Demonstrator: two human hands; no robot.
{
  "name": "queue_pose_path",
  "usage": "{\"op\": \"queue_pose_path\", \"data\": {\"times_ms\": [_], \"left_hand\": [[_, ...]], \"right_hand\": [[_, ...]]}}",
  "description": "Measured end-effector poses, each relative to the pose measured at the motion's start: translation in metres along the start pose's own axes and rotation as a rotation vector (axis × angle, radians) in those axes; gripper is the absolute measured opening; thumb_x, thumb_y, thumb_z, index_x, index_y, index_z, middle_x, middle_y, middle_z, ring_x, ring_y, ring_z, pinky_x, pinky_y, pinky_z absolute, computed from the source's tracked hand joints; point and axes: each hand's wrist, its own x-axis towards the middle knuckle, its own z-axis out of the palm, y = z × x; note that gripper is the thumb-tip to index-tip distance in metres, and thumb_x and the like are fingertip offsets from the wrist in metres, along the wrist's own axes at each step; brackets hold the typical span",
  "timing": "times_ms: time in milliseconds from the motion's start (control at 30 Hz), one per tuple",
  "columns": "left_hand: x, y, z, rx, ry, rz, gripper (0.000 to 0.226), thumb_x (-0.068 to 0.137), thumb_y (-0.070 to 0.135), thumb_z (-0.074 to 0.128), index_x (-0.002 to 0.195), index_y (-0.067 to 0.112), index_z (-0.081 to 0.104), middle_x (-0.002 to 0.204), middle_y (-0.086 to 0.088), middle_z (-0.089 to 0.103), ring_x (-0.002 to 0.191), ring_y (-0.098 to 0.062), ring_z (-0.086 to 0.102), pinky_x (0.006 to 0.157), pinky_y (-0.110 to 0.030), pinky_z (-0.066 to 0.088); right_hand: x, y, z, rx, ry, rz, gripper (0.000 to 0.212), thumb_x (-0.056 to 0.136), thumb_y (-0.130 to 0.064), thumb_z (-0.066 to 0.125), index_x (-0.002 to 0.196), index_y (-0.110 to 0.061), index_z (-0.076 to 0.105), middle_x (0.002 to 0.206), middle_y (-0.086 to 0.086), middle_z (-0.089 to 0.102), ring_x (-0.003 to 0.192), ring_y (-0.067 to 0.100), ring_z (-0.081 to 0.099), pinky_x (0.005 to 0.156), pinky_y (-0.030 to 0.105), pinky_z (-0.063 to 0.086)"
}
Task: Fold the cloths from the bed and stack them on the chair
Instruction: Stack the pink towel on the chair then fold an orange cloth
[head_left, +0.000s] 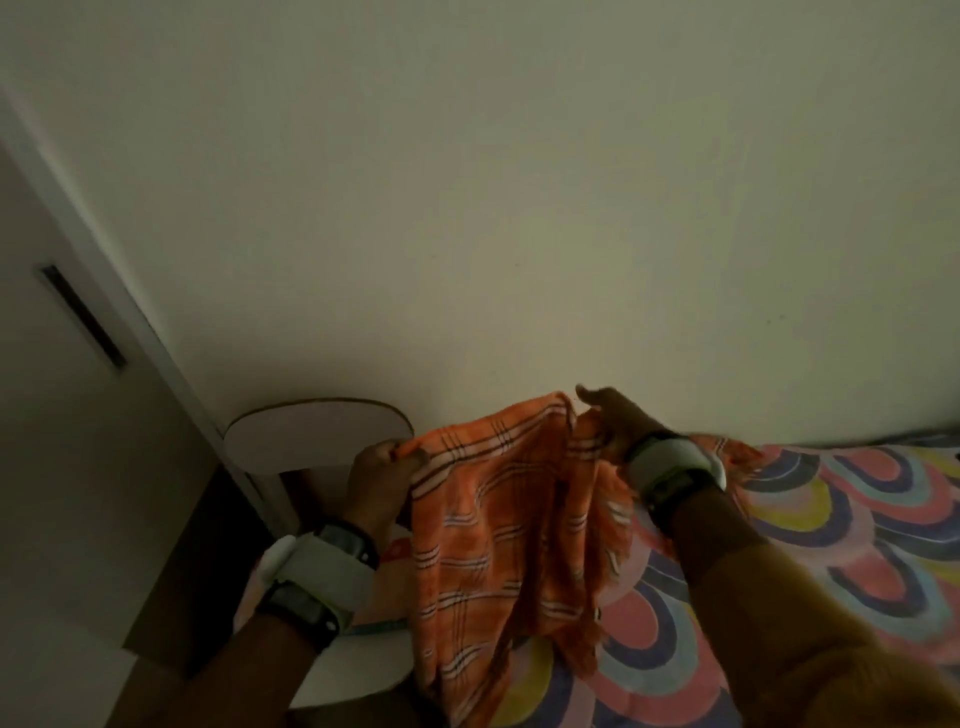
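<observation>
Two corners held: my left hand (382, 475) and right hand (613, 423) each pinch the cloth (498, 545) hanging between them. I judge it light, limp; grip top corners.

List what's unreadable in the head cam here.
1. The chair seat, head view: mostly behind the left hand, its forearm and the hanging orange cloth; any stack there cannot be judged.
2. The orange cloth's lower end: cut off by the bottom edge.
3. The bed: runs off the right edge, partly behind the right hand and its arm.
4. Whole frame dim and soft: fine weave detail lost.
</observation>
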Motion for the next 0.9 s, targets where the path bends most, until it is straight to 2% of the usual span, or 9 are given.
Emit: {"op": "queue_pose_path", "data": {"times_ms": [100,167,233,300,367,467,567,767,900], "left_hand": [[-0.006,-0.011,0.022,-0.047,0.025,-0.095,0.013,0.084,0.016,0.063,0.074,0.010,0.066,0.079,-0.018,0.070,0.073,-0.034,0.067,0.063,-0.042,0.058],[-0.011,-0.012,0.040,-0.068,0.011,-0.087,0.014,0.086,0.012,0.061,0.073,0.009,0.065,0.070,-0.013,0.070,0.062,-0.026,0.065,0.049,-0.026,0.051],[-0.018,-0.010,0.057,-0.070,-0.039,-0.087,0.016,0.085,0.013,0.062,0.071,0.005,0.065,0.060,-0.006,0.070,0.055,-0.019,0.065,0.045,-0.021,0.049],[-0.021,-0.008,0.066,-0.060,-0.093,-0.095,0.025,0.085,0.021,0.064,0.065,0.006,0.066,0.054,-0.002,0.068,0.056,-0.021,0.065,0.049,-0.023,0.053],[-0.018,-0.011,0.073,-0.067,-0.132,-0.133,0.026,0.084,0.026,0.066,0.066,0.009,0.069,0.065,-0.007,0.073,0.068,-0.028,0.069,0.065,-0.034,0.057],[-0.020,-0.012,0.076,-0.167,-0.177,-0.200,0.016,0.085,0.023,0.066,0.085,0.008,0.070,0.089,-0.019,0.073,0.086,-0.034,0.069,0.083,-0.047,0.056],[-0.021,-0.010,0.077,-0.288,-0.121,-0.229,0.004,0.082,0.008,0.066,0.079,0.009,0.068,0.085,-0.019,0.072,0.087,-0.035,0.068,0.083,-0.046,0.055],[-0.015,-0.011,0.080,-0.229,-0.026,-0.135,0.018,0.082,0.009,0.064,0.075,0.022,0.075,0.086,-0.010,0.075,0.088,-0.030,0.070,0.086,-0.050,0.055],[-0.018,-0.012,0.085,-0.188,0.009,-0.049,0.021,0.084,0.010,0.060,0.079,0.023,0.076,0.088,-0.007,0.075,0.089,-0.026,0.070,0.086,-0.049,0.055]], "right_hand": [[-0.015,0.031,0.012,0.192,-0.057,0.012,0.025,0.095,-0.010,0.036,0.077,-0.007,0.052,0.058,0.016,0.055,0.054,0.032,0.055,0.064,0.044,0.051],[-0.024,0.048,0.021,0.258,-0.076,-0.078,0.028,0.093,0.003,0.036,0.088,-0.012,0.059,0.059,0.016,0.058,0.059,0.034,0.054,0.063,0.043,0.048],[-0.033,0.062,0.034,0.283,-0.072,-0.180,0.028,0.088,0.007,0.048,0.078,-0.011,0.067,0.065,0.021,0.060,0.068,0.038,0.055,0.069,0.051,0.049],[-0.043,0.071,0.048,0.249,0.037,-0.262,0.017,0.081,0.000,0.065,0.065,-0.005,0.066,0.070,0.021,0.063,0.072,0.035,0.060,0.071,0.049,0.051],[-0.048,0.077,0.060,0.230,0.144,-0.300,0.010,0.080,-0.008,0.071,0.073,-0.002,0.069,0.073,0.018,0.069,0.069,0.030,0.065,0.071,0.040,0.055],[-0.059,0.078,0.075,0.269,0.233,-0.363,0.008,0.081,-0.012,0.072,0.085,-0.005,0.071,0.082,0.010,0.074,0.077,0.023,0.071,0.073,0.035,0.059],[-0.065,0.073,0.085,0.210,0.301,-0.423,0.005,0.082,-0.012,0.070,0.079,-0.016,0.070,0.076,0.001,0.073,0.073,0.015,0.070,0.069,0.028,0.058],[-0.065,0.075,0.099,0.025,0.340,-0.570,0.026,0.083,-0.013,0.063,0.063,-0.029,0.066,0.059,-0.009,0.065,0.056,0.002,0.059,0.057,0.027,0.051],[-0.067,0.084,0.102,0.080,0.287,-0.614,0.028,0.087,-0.007,0.059,0.064,-0.019,0.068,0.055,-0.006,0.062,0.050,0.000,0.052,0.050,0.019,0.041]]}}
